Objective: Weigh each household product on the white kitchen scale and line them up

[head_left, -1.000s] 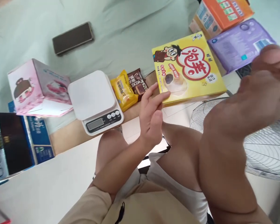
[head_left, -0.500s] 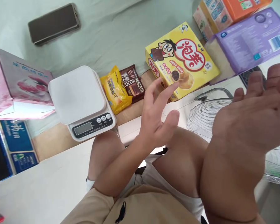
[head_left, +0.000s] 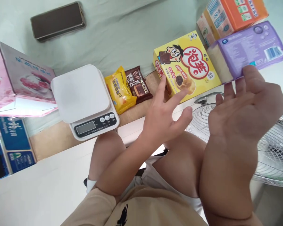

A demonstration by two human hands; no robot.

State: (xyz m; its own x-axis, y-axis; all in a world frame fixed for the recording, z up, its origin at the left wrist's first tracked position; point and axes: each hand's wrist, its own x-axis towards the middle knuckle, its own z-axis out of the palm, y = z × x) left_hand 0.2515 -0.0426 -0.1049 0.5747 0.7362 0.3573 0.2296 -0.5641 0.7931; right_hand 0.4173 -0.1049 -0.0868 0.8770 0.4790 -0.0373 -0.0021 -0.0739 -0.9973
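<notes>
My left hand reaches over from the left with its fingers apart and nothing in them. Two of its fingertips overlap the near edge of a yellow snack box; whether they touch it I cannot tell. To the left of that hand lie a brown cocoa packet and a yellow snack packet, partly overlapping. Beside these stands a white kitchen scale with a bare platform and a blank display. My right hand is held up in front of a purple package, palm showing, holding nothing.
A pink box stands left of the scale, with a blue box nearer to me. A dark phone-like slab lies on the green cloth. At the right are an orange package and a wire-guarded fan.
My right hand has moved left and turned slightly. The left hand has shifted a little to the right, its fingers still spread. The view has shifted slightly too.
</notes>
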